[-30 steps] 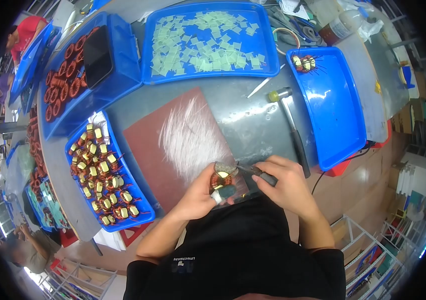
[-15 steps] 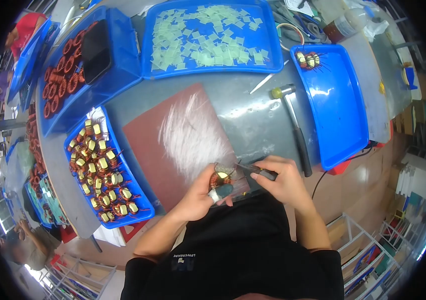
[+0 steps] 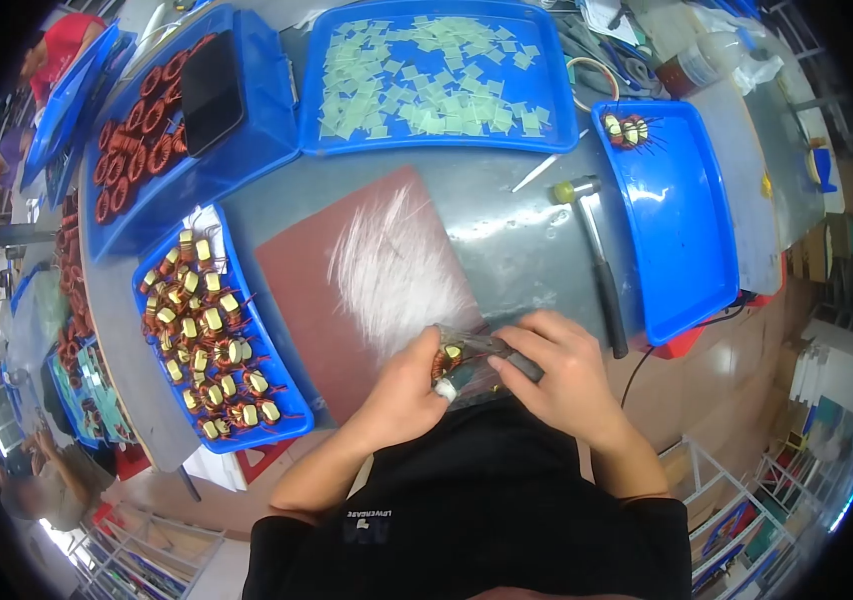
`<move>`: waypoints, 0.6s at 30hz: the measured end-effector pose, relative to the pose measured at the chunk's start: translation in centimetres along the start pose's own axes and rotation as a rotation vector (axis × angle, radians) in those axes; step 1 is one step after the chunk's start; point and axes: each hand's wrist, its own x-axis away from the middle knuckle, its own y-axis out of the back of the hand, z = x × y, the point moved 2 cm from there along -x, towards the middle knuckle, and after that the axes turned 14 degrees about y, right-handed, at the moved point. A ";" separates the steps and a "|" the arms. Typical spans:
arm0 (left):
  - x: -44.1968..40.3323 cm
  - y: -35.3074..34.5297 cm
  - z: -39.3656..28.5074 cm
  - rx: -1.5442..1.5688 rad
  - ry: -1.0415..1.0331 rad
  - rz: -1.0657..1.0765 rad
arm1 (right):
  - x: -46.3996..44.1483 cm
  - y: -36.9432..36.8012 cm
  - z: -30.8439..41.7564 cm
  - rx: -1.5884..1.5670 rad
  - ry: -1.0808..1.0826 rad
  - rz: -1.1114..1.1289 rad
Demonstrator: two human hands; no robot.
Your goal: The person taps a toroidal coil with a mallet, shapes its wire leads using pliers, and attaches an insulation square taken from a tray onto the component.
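Note:
My left hand (image 3: 409, 392) is closed on a copper-wound toroidal coil (image 3: 440, 365) with a pale yellow block on it. A white and dark green wrap covers one of its fingers. My right hand (image 3: 559, 370) grips a dark-handled tool (image 3: 525, 367); its working end reaches the coil, but its kind is unclear. Both hands are close together at the near edge of a reddish-brown board (image 3: 297, 255) with white scratch marks. To the left, a blue tray (image 3: 292, 420) holds many similar coils with yellow blocks.
A blue tray (image 3: 437, 148) of pale green squares stands at the back. At back left, a blue bin (image 3: 272, 95) holds red coils, with a black flat panel (image 3: 213, 95) over it. A hammer (image 3: 602, 265) lies beside the right blue tray (image 3: 687, 230), which has several coils.
My right hand has shifted slightly left, bringing the tool closer over the coil. The coil has turned in my left hand. The whole view has shifted slightly.

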 end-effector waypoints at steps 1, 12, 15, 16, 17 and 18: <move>-0.1 -0.1 0.3 -0.019 0.020 0.000 | 0.1 -0.1 0.0 -0.045 -0.017 0.018; -0.6 0.7 0.9 -0.045 -0.031 -0.026 | -0.4 -0.9 0.0 0.005 0.061 -0.082; -0.5 0.8 0.5 -0.043 -0.004 -0.016 | 0.0 -1.5 -0.1 0.026 0.086 -0.082; -0.6 0.9 1.0 0.051 0.001 0.019 | 0.2 -1.6 0.0 0.046 0.096 -0.089; -0.6 1.0 1.4 0.146 0.007 0.055 | 0.4 -1.6 0.3 0.044 0.096 -0.086; -0.6 1.2 1.4 0.149 0.007 0.050 | 0.4 -1.5 0.7 0.086 0.113 -0.096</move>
